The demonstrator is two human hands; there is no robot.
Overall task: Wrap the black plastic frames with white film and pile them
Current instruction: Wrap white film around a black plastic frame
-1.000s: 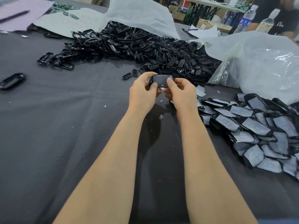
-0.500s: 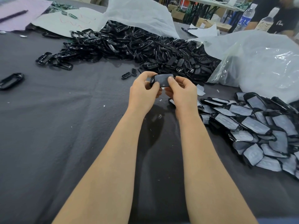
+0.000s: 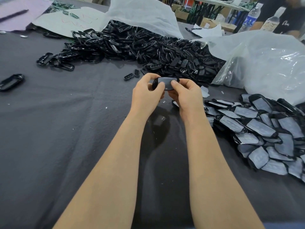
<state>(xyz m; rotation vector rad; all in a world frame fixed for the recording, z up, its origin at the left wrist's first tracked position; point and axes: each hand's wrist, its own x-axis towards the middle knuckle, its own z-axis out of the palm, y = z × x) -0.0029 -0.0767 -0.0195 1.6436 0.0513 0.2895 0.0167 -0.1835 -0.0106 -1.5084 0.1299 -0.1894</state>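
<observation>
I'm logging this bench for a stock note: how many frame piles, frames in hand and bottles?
Frame piles: 2, the unwrapped heap and the wrapped pile
Frames in hand: 1, the held frame, pinched by left hand and right hand
Bottles: 2, blue-labelled bottle and pale bottle
Total: 5

black frames heap (image 3: 148, 47), grey-white filmed pile (image 3: 264, 129), dark grey cloth (image 3: 57, 129), lilac sheet (image 3: 19, 12)

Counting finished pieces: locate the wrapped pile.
Head view, right side: the wrapped pile lies on the grey cloth, just right of the right hand, near the clear bag.
</observation>
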